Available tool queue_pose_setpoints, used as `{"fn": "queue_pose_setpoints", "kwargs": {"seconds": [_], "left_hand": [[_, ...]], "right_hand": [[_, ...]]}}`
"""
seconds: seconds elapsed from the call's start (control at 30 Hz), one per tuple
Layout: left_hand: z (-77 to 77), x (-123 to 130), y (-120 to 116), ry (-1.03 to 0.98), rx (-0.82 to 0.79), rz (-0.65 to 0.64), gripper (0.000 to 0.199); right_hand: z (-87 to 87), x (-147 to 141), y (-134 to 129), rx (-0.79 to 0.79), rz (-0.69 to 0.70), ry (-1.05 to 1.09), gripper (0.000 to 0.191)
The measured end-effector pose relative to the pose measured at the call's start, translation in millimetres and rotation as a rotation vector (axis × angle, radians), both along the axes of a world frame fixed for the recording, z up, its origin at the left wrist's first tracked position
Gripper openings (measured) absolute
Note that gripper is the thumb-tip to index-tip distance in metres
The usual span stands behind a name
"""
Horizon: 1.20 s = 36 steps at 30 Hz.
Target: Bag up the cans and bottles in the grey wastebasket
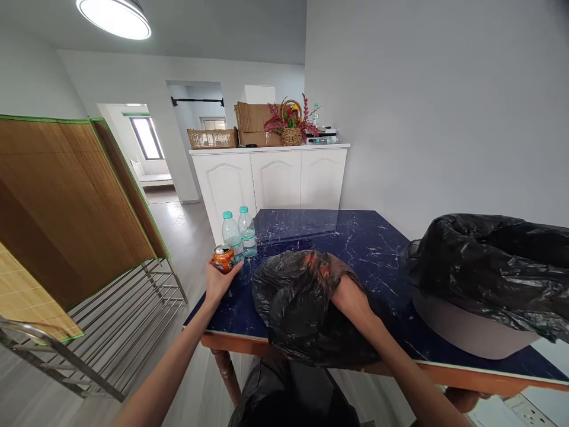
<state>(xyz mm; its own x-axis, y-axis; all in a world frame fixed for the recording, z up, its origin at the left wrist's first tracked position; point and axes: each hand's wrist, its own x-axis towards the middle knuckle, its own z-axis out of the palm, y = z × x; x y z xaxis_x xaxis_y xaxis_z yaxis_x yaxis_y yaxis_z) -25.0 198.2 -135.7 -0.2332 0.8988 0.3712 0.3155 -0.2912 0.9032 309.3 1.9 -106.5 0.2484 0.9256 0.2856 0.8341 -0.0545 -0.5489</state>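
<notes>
Blue marbled table (368, 252) spreads before me, bare toward its far edge. On its right sits a bin (475, 332) lined with black plastic. A black bag (297, 314) hangs over the near edge, my right hand (349, 296) inside; I cannot tell its grip. Near the left edge, two teal-capped bottles (248, 235) stand just beyond the orange can (224, 259) my left hand (219, 281) holds, lettering too small to read.

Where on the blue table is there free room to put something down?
Bare tabletop stretches behind the black bag, from the two bottles towards the lined bin. A narrower patch lies between bag and bin. Crowded: left side (bottles, orange can), near middle (bag), right end (bin).
</notes>
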Motion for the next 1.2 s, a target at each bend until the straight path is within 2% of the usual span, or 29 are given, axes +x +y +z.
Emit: {"fn": "queue_pose_setpoints", "kwargs": {"seconds": [0.07,0.13,0.2,0.27,0.3,0.33,0.37,0.43,0.5,0.57,0.63,0.7,0.73,0.83,0.9,0.97,1.07,1.2], "left_hand": [[1.8,-1.4,-12.8,0.024,0.021,0.044,0.1],[6.7,-1.1,-33.4,0.052,0.064,0.096,0.1],[16.6,3.7,-62.7,0.105,0.185,0.117,0.087],[32.2,13.9,-99.5,0.236,0.443,0.047,0.059],[41.6,20.5,-119.7,0.297,0.525,-0.061,0.04],[51.7,27.6,-140.2,0.36,0.557,-0.221,0.024],[61.8,34.9,-160.2,0.427,0.547,-0.396,0.021],[79.9,48.7,-196.0,0.587,0.534,-0.737,0.045],[91.8,59.9,-222.8,0.753,0.531,-0.971,0.084],[94.7,67.0,-239.2,0.808,0.509,-1.08,0.098],[88.5,68.4,-245.7,0.751,0.431,-1.111,0.093],[75.8,63.0,-242.9,0.624,0.332,-1.06,0.088],[68.5,57.6,-237.9,0.546,0.298,-0.987,0.084],[48.8,32.0,-208.0,0.315,0.213,-0.627,0.066],[41.1,9.6,-178.1,0.224,0.091,-0.458,0.058],[36.8,-13.1,-145.2,0.19,0.0,-0.327,0.062],[30.2,-40.2,-100.7,0.225,-0.033,-0.121,0.074],[16.1,-55.1,-61.9,0.285,-0.062,0.041,0.08]], "right_hand": [[-4.2,-2.2,-23.4,-0.067,-0.07,-0.008,0.041],[-10.2,-3.2,-52.5,-0.105,-0.134,-0.016,0.046],[-15.0,-2.7,-83.6,-0.064,-0.181,-0.016,0.063],[-15.9,-1.1,-111.9,-0.003,-0.189,0.004,0.074],[-14.8,-0.5,-123.8,0.015,-0.181,0.022,0.075],[-12.9,-0.3,-133.8,0.02,-0.164,0.039,0.075],[-10.3,-1.1,-141.9,0.024,-0.145,0.055,0.072],[-3.9,-6.1,-153.2,0.081,-0.093,0.059,0.066],[3.7,-15.9,-159.8,0.208,-0.032,0.024,0.06],[12.4,-28.0,-164.0,0.312,0.048,-0.02,0.06],[21.3,-38.6,-166.1,0.317,0.147,-0.028,0.066],[27.5,-44.0,-165.4,0.282,0.203,0.015,0.072],[28.6,-43.7,-163.9,0.27,0.207,0.044,0.074],[21.9,-30.1,-155.6,0.256,0.171,0.09,0.07],[11.4,-13.1,-149.0,0.233,0.149,0.081,0.067],[0.6,4.3,-143.9,0.195,0.113,0.076,0.064],[-9.3,22.1,-139.4,0.183,0.029,0.074,0.061],[-13.4,32.1,-133.2,0.225,-0.048,0.012,0.059]]}}
